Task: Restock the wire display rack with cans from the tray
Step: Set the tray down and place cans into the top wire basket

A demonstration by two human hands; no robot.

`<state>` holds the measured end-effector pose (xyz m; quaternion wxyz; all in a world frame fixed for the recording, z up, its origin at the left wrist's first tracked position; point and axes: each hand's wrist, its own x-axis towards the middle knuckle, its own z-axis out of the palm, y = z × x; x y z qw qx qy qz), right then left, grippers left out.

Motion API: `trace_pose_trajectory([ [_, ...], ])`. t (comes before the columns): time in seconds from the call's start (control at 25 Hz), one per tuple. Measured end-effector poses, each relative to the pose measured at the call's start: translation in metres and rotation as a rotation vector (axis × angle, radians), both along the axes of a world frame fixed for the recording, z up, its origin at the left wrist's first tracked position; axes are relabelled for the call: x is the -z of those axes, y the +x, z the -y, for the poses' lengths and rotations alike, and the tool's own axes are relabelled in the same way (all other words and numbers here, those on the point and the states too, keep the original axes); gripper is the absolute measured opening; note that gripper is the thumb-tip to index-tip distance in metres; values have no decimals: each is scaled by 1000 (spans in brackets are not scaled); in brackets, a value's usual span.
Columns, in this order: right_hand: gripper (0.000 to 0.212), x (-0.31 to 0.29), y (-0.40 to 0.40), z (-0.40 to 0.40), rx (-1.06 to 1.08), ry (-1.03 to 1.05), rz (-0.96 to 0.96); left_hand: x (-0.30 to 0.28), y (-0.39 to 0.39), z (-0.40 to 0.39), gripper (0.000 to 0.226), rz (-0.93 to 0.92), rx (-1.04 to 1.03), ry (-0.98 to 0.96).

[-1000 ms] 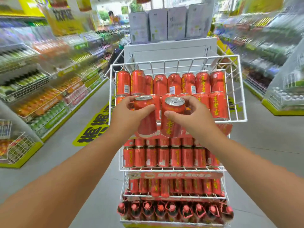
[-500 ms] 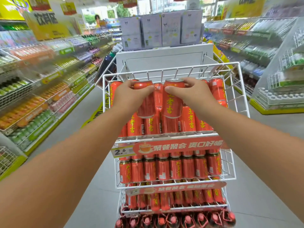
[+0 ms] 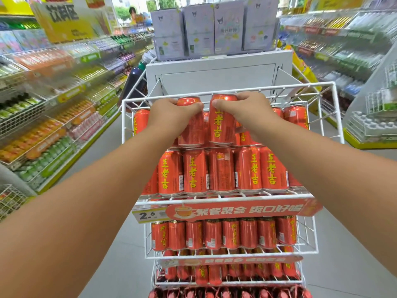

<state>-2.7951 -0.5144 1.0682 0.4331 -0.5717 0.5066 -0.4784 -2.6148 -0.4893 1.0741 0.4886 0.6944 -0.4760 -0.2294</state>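
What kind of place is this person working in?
Most likely a supermarket or convenience store aisle. Long shelves packed with bottled drinks line both sides, a wire rack full of red cans carries a price tag, and each hand, left hand and right hand, holds a can.

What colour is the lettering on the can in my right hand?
Yellow, running down a red can that the right hand grips; the head view shows it.

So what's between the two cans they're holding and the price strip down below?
In the head view, one front row of upright red cans stands between the two held cans and the price strip.
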Motion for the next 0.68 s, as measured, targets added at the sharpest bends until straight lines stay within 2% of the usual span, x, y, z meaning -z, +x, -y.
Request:
trace_pose_trajectory([
  [0.08,55,2,5,9,28,19,-44,1,-3,5,57,71,-22,10],
  [0.16,83,6,10,14,61,36,-88,3,-7,6,71,182,-71,18],
  [0.24,94,9,11,19,61,51,-96,3,-11,8,78,281,-116,32],
  [0.4,94,12,7,26,79,54,-119,8,-12,10,78,475,-193,7],
  [0.48,95,13,6,27,83,46,-142,14,-10,10,77,500,-195,-34],
  [0.68,67,16,12,33,80,32,-170,21,-7,14,79,555,-223,-52],
])
